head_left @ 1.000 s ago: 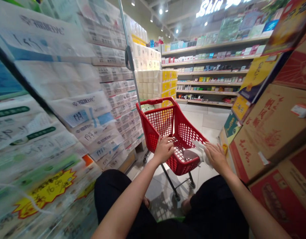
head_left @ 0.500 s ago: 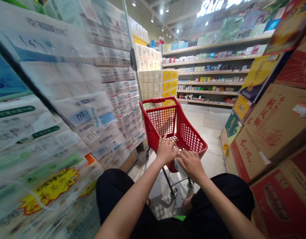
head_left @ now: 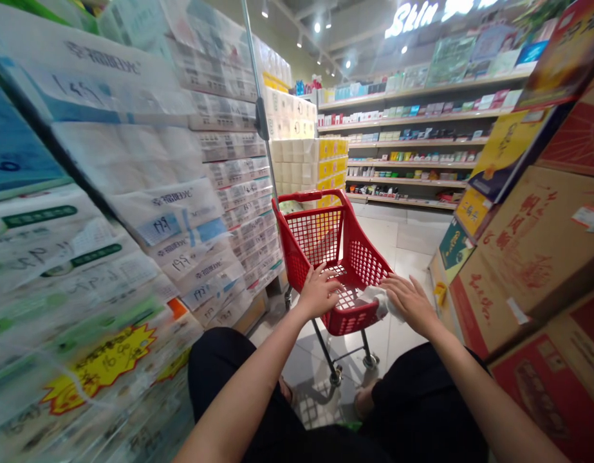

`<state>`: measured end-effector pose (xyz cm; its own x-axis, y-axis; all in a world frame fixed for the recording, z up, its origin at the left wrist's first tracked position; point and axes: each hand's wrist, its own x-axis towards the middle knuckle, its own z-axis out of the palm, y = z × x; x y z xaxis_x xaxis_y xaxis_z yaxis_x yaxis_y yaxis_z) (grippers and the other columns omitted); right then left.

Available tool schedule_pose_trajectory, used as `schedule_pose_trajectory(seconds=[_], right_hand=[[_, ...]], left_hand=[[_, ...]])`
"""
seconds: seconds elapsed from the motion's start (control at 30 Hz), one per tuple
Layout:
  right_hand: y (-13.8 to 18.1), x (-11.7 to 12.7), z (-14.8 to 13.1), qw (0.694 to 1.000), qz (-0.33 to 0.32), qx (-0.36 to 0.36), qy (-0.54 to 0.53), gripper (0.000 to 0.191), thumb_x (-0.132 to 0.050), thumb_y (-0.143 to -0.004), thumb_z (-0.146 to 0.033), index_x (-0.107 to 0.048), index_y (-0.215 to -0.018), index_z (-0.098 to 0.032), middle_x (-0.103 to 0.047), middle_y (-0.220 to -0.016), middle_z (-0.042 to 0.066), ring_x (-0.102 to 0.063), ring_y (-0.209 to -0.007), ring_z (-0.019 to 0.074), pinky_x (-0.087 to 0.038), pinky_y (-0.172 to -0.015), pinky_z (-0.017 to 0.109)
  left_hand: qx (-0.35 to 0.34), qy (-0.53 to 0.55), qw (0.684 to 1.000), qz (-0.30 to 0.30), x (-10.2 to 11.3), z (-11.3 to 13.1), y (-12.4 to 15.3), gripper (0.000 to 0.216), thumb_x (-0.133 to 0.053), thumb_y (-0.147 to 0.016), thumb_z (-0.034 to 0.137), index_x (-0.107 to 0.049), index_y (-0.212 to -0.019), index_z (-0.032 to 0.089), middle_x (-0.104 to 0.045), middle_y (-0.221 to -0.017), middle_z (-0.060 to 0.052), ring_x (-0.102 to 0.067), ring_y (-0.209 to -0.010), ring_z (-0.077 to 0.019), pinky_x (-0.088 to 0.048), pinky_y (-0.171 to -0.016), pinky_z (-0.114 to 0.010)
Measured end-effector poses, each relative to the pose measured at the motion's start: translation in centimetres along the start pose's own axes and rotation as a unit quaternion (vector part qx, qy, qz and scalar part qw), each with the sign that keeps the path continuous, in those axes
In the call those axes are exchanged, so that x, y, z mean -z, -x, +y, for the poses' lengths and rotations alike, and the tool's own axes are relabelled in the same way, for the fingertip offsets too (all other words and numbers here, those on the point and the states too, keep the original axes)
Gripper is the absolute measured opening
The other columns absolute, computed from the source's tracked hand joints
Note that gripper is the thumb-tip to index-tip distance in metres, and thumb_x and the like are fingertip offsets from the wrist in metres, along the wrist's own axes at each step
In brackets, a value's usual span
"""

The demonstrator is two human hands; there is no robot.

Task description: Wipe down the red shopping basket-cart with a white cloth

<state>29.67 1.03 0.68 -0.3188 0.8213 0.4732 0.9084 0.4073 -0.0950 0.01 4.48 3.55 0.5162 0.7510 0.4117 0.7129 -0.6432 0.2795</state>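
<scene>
A small red plastic shopping cart (head_left: 320,238) stands on the tiled floor just in front of me. My left hand (head_left: 318,290) grips its near rim on the left side, fingers curled over the edge. My right hand (head_left: 411,301) lies on a white cloth (head_left: 378,297) pressed against the cart's near right rim, fingers spread over it. My legs in black trousers show at the bottom of the view.
Stacked packs of tissue paper (head_left: 132,206) wall in the left side, with a metal pole (head_left: 260,109) at their corner. Brown cardboard boxes (head_left: 528,251) are piled on the right. Stocked shelves (head_left: 412,148) line the far end of the aisle.
My right hand with the cloth swept along the cart's near rim: from the right corner to the middle beside my left hand, then back to the right. My left hand kept its grip.
</scene>
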Motion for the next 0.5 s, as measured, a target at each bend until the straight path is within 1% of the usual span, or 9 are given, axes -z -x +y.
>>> schedule_pose_trajectory(seconds=[0.03,0.1,0.23,0.3,0.37,0.43,0.5], right_hand=[[0.1,-0.2,-0.3,1.000,0.008,-0.006,0.004,0.041,-0.023,-0.099,-0.037,-0.058,-0.121,-0.031,-0.060,-0.125,0.000,-0.041,-0.131,0.0201,-0.017,-0.113,0.048],[0.4,-0.6,-1.9,0.999,0.029,-0.017,0.014,0.040,-0.025,-0.099,-0.036,-0.059,-0.118,-0.029,-0.061,-0.120,0.002,-0.042,-0.128,0.0209,-0.020,-0.112,0.046],[0.5,-1.4,-7.8,0.998,0.050,-0.014,0.026,0.034,-0.031,-0.098,-0.034,-0.061,-0.113,-0.025,-0.062,-0.108,0.005,-0.048,-0.113,0.0222,-0.022,-0.110,0.045],[0.3,-1.7,-10.9,0.998,0.051,0.000,0.025,0.031,-0.035,-0.098,-0.034,-0.060,-0.115,-0.025,-0.061,-0.105,0.006,-0.048,-0.106,0.0221,-0.026,-0.105,0.043],[0.0,-1.9,-13.1,0.998,0.050,0.006,0.028,0.030,-0.037,-0.098,-0.034,-0.059,-0.117,-0.025,-0.061,-0.103,0.006,-0.049,-0.100,0.0219,-0.029,-0.099,0.041],[-0.3,-2.0,-14.3,0.998,0.050,0.007,0.034,0.029,-0.038,-0.098,-0.033,-0.060,-0.115,-0.024,-0.061,-0.099,0.007,-0.049,-0.097,0.0216,-0.031,-0.094,0.040],[-0.5,-2.0,-14.5,0.998,0.046,0.013,0.036,0.028,-0.038,-0.098,-0.032,-0.061,-0.110,-0.023,-0.061,-0.098,0.007,-0.050,-0.095,0.0210,-0.031,-0.092,0.038]], left_hand=[[0.003,-0.002,1.000,0.002,-0.1,0.1,0.0,0.028,-0.058,-0.077,0.023,-0.070,-0.100,0.035,-0.052,-0.133,0.004,-0.023,-0.141,-0.0262,-0.006,-0.118,-0.056],[0.013,-0.008,1.000,0.005,-0.2,0.3,-0.1,0.028,-0.058,-0.077,0.023,-0.069,-0.101,0.034,-0.051,-0.134,0.003,-0.022,-0.141,-0.0257,-0.006,-0.119,-0.055],[0.029,-0.032,0.999,-0.006,-0.1,0.2,-0.1,0.029,-0.060,-0.078,0.029,-0.068,-0.105,0.031,-0.050,-0.134,0.001,-0.022,-0.141,-0.0258,-0.005,-0.120,-0.052],[0.034,-0.047,0.998,-0.013,0.0,0.2,-0.1,0.029,-0.060,-0.079,0.033,-0.067,-0.107,0.030,-0.051,-0.133,0.000,-0.024,-0.140,-0.0268,-0.005,-0.120,-0.051],[0.043,-0.061,0.997,-0.020,-0.2,0.4,-0.1,0.029,-0.059,-0.080,0.034,-0.066,-0.108,0.029,-0.053,-0.131,-0.002,-0.025,-0.139,-0.0288,-0.004,-0.119,-0.052],[0.051,-0.064,0.996,-0.025,-0.5,1.0,0.0,0.028,-0.055,-0.083,0.031,-0.065,-0.109,0.030,-0.057,-0.127,-0.002,-0.026,-0.138,-0.0308,-0.002,-0.117,-0.057],[0.056,-0.051,0.997,-0.022,-1.0,1.8,0.1,0.027,-0.048,-0.088,0.028,-0.063,-0.110,0.034,-0.063,-0.119,0.001,-0.032,-0.135,-0.0302,0.003,-0.114,-0.063]])
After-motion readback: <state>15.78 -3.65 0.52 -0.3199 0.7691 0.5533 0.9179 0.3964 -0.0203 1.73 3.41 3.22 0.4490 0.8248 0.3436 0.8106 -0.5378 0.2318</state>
